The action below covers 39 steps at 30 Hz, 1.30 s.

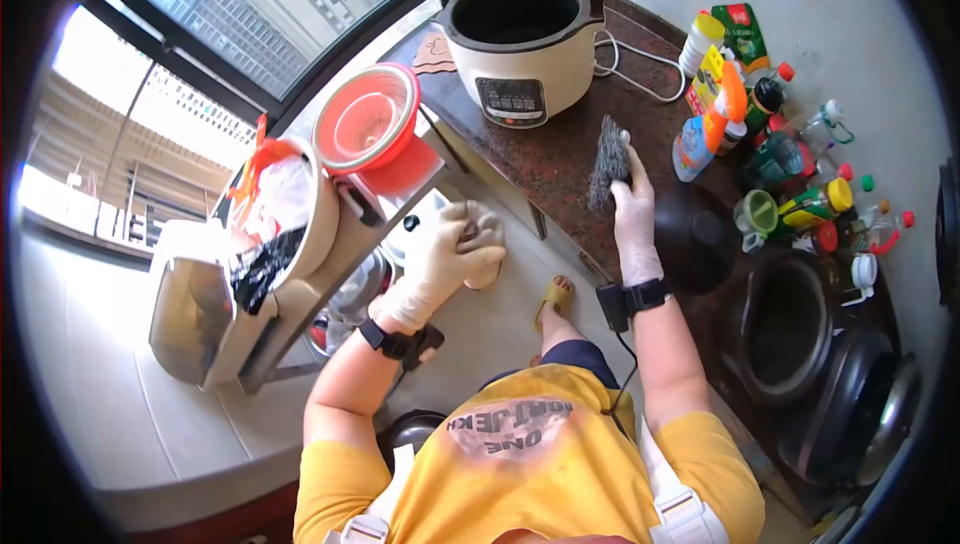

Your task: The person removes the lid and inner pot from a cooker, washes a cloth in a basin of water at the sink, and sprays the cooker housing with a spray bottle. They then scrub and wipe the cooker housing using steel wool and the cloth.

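My right hand [634,209], in a whitish glove, pinches a grey steel wool pad [608,166] beside the edge of the dark red stone counter [520,159]. The pad's wiry mesh stands up from the fingers. My left hand [455,254], gloved too, is raised over the floor near the shelf unit, its fingers curled inward. A small dark patch shows among those fingers; whether it is an object or a shadow is unclear. Ahead on the counter sits a cream electric cooker pot [535,59], lidless, with a dark inside and a black control panel.
Red basins [370,119] stand on a metal shelf at left, beside a bin [312,214] holding plastic bags. Along the right wall are an orange-topped spray bottle [700,134] and several other bottles. Nearer lie a dark oval pot [785,324] and black lids. A white cord [640,79] trails behind the cooker.
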Motion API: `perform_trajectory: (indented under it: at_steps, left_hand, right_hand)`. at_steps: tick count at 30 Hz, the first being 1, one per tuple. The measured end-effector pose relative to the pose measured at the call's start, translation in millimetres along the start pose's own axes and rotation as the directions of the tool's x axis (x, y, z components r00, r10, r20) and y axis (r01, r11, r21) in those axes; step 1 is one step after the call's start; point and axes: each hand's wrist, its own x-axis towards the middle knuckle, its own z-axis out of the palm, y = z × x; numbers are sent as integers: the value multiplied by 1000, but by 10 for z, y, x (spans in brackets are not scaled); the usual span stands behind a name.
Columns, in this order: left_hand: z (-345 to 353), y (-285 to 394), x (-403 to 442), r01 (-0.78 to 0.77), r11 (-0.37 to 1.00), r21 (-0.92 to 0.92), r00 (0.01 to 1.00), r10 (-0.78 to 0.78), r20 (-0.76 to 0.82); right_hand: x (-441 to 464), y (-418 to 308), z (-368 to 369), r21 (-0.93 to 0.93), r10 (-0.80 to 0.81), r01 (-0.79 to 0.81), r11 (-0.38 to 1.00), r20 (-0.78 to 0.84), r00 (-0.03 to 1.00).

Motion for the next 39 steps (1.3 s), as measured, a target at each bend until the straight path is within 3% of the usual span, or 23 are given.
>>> perform_trajectory:
  at_steps: [1, 2, 3, 5, 8, 10, 12, 14, 15, 17, 18, 20, 21, 22, 24, 25, 28, 29, 30, 32, 35, 39]
  left_hand:
    - [-60, 64, 253, -92, 949, 302, 995, 80, 50]
    - [-133, 216, 559, -201, 796, 571, 979, 155, 130]
    - [-170, 174, 835, -207, 784, 585, 977, 139, 159]
    - [-231, 54, 1288, -419, 587, 693, 898, 379, 222]
    - [-399, 275, 1967, -527, 410, 745, 807, 516, 287]
    - [-463, 434, 2387, -447, 479, 755, 869, 434, 239]
    - [-520, 492, 2837, -579, 375, 724, 797, 446, 407]
    - [-460, 559, 3207, -562, 539, 627, 796, 148, 586]
    - [-437, 524, 3309, -587, 529, 613, 774, 145, 616]
    - [-400, 444, 3465, -785, 269, 558, 619, 361, 697]
    - [-388, 398, 3507, -794, 266, 547, 608, 348, 713]
    - [-399, 346, 3547, -716, 487, 500, 676, 304, 672]
    - [-414, 336, 3566, -719, 520, 462, 660, 303, 687]
    - [-433, 330, 3582, -728, 512, 456, 650, 306, 696]
    - [-460, 311, 3611, -673, 646, 360, 648, 280, 709]
    - [-447, 343, 3605, -616, 670, 413, 682, 193, 705]
    - [-436, 363, 3608, -622, 676, 395, 662, 184, 727]
    - [-435, 377, 3593, -617, 660, 429, 668, 151, 729]
    - [-454, 350, 3576, -616, 662, 428, 665, 145, 732]
    - [-462, 321, 3617, -651, 638, 411, 651, 191, 734]
    - [-467, 333, 3669, -641, 648, 411, 647, 168, 744]
    - [-478, 310, 3705, -673, 624, 397, 620, 183, 763]
  right_hand:
    - [148, 72, 67, 11, 15, -15, 1000, -19, 1000]
    - [349, 121, 174, -78, -72, 70, 994, -18, 997]
    - [523, 190, 269, -166, -147, 143, 976, -18, 989]
    - [827, 396, 428, -315, -347, 311, 897, -63, 936]
    - [1156, 496, 740, -451, -437, 368, 813, -54, 898]
    - [1214, 375, 980, -491, -441, 347, 799, -85, 894]
    - [1272, 349, 1155, -491, -462, 330, 806, -173, 870]
    - [1360, 511, 1156, -493, -492, 319, 809, -271, 828]
    - [1429, 638, 1115, -534, -528, 337, 775, -256, 809]
    - [1609, 751, 1046, -559, -597, 373, 740, -292, 747]
    - [1651, 740, 1023, -547, -549, 316, 775, -336, 765]
    - [1798, 765, 933, -377, -408, 241, 895, -469, 783]
    - [1818, 750, 935, -269, -333, 221, 937, -506, 796]
    - [1782, 709, 979, -272, -339, 225, 936, -516, 787]
    - [1601, 578, 1132, -525, -471, 227, 820, -395, 789]
    - [1537, 566, 1211, -487, -444, 228, 843, -391, 806]
    - [1873, 664, 892, -561, -512, 263, 785, -349, 785]
    - [2042, 700, 733, -512, -480, 258, 819, -367, 797]
    - [2122, 636, 684, -373, -331, 174, 911, -413, 848]
    - [2032, 671, 709, -675, -537, 214, 706, -313, 784]
    - [1622, 525, 1090, -474, -458, 275, 837, -329, 826]
    - [2008, 583, 725, -522, -486, 289, 803, -290, 824]
